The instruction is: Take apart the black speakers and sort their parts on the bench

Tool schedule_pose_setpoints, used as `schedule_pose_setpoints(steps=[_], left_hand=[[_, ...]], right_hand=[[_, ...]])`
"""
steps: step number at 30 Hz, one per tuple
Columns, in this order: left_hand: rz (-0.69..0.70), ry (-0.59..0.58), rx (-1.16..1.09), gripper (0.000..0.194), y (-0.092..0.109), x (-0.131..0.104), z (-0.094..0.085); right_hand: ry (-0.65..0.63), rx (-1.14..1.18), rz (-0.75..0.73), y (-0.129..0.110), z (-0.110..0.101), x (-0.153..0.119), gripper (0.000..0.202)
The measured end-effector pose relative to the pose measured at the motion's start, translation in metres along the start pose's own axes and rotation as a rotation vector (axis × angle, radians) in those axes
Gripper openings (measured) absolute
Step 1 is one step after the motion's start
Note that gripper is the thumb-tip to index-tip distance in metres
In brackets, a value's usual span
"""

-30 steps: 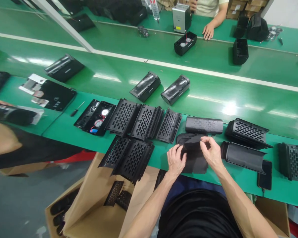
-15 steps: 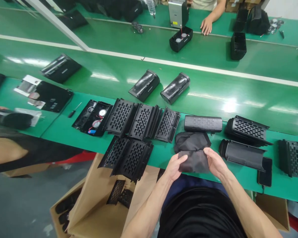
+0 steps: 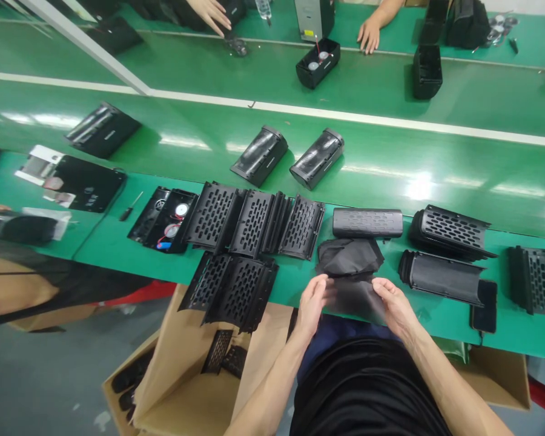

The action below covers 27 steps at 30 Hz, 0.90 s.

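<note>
A thin, dark sheet of mesh cloth (image 3: pixel 355 299) stretches between my two hands above the front edge of the green table. My left hand (image 3: pixel 312 303) pinches its left corner, some fingers showing through the sheer material. At the opposite corner my right hand (image 3: pixel 391 304) closes thumb and fingers on the cloth. Just beyond lies a loose pile of black cloth pieces (image 3: pixel 349 257). Behind that pile rests a black slotted speaker cover (image 3: pixel 367 223). To the right, a stack of curved black panels (image 3: pixel 445 278) has a smooth, cloth-like top.
Several black slotted grilles (image 3: pixel 212 216) spread over the table at left, beside an opened speaker housing (image 3: pixel 178 213) and a screwdriver (image 3: pixel 131 207). A phone (image 3: pixel 485 309) lies at right. Below the edge stands a cardboard box (image 3: pixel 186 399). Co-workers' hands (image 3: pixel 369 34) show across the line.
The mesh cloth is now held flatter and wider, my left hand's fingers reaching beneath it. A co-worker's hand has appeared at the top left across the line.
</note>
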<state>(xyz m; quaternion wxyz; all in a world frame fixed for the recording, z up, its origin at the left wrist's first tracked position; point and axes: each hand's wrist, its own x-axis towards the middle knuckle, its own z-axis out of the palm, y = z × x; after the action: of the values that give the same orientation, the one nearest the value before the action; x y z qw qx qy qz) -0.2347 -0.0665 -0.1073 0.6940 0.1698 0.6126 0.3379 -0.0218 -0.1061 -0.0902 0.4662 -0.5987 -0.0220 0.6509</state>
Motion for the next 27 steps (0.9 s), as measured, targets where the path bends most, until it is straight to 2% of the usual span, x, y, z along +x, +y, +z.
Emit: schedule_pose_setpoints(steps=[2, 4, 5, 7, 9, 11, 15, 17, 19, 23, 27], left_hand=[[0.07, 0.038, 0.0, 0.035, -0.005, -0.003, 0.003], [0.076, -0.027, -0.015, 0.044, -0.008, -0.009, 0.012], [0.03, -0.104, -0.048, 0.055, -0.009, -0.012, 0.017], [-0.159, -0.29, -0.171, 0.074, -0.01, -0.019, 0.028], [-0.359, -0.421, -0.335, 0.082, -0.009, -0.023, 0.035], [-0.432, -0.472, -0.465, 0.083, -0.007, -0.024, 0.037], [-0.427, -0.556, -0.554, 0.088, -0.001, -0.024, 0.034], [-0.452, -0.572, -0.551, 0.089, 0.002, -0.024, 0.034], [-0.468, -0.569, -0.553, 0.088, 0.004, -0.024, 0.034], [-0.478, -0.56, -0.577, 0.084, 0.004, -0.027, 0.036], [-0.488, -0.509, -0.584, 0.082, 0.002, -0.028, 0.036]], right_hand=[[-0.009, 0.035, 0.005, -0.001, 0.006, -0.008, 0.046], [-0.037, 0.062, 0.017, -0.002, 0.017, -0.017, 0.044], [-0.062, 0.068, 0.029, -0.002, 0.023, -0.022, 0.044], [-0.133, 0.072, 0.07, -0.002, 0.034, -0.032, 0.045], [-0.17, 0.049, 0.099, -0.002, 0.036, -0.04, 0.05], [-0.105, 0.0, 0.074, -0.003, 0.026, -0.044, 0.054], [0.147, -0.078, -0.044, -0.004, -0.016, -0.037, 0.048], [0.186, -0.102, -0.029, -0.001, -0.031, -0.029, 0.046], [0.163, -0.115, 0.043, 0.003, -0.036, -0.022, 0.045], [0.081, -0.098, 0.174, 0.016, -0.028, -0.017, 0.048], [0.064, -0.061, 0.173, 0.024, -0.025, -0.017, 0.048]])
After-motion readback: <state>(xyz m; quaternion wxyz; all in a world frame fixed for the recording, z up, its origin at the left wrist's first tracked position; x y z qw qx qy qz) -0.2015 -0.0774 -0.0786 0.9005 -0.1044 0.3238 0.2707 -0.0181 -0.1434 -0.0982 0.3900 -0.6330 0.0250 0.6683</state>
